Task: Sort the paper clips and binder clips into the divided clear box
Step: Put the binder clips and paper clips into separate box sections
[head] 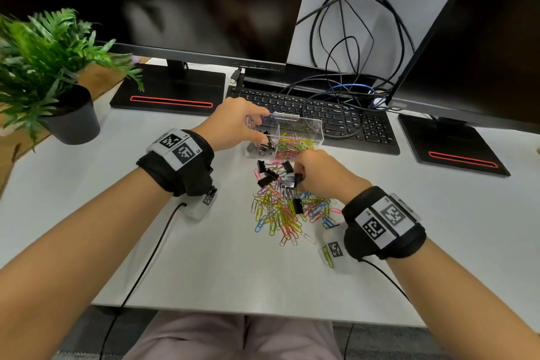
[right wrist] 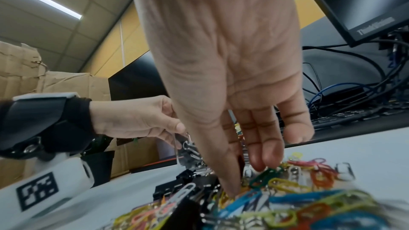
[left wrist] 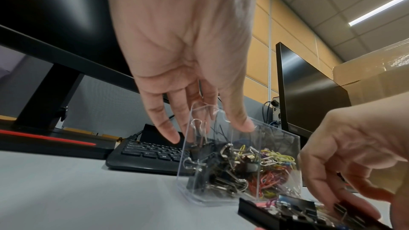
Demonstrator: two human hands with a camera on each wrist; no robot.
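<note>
Behind the clear box (head: pixel 306 126), a keyboard (head: pixel 336 117) under tangled cables (head: pixel 344 47).

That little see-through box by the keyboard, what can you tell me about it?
The clear box looks like hard transparent plastic, open-topped, with a clear divider making two compartments. It stands upright on the white desk in front of the keyboard. The left compartment holds black binder clips, the right one coloured paper clips. The left hand holds its left end, fingers over the rim.
</note>
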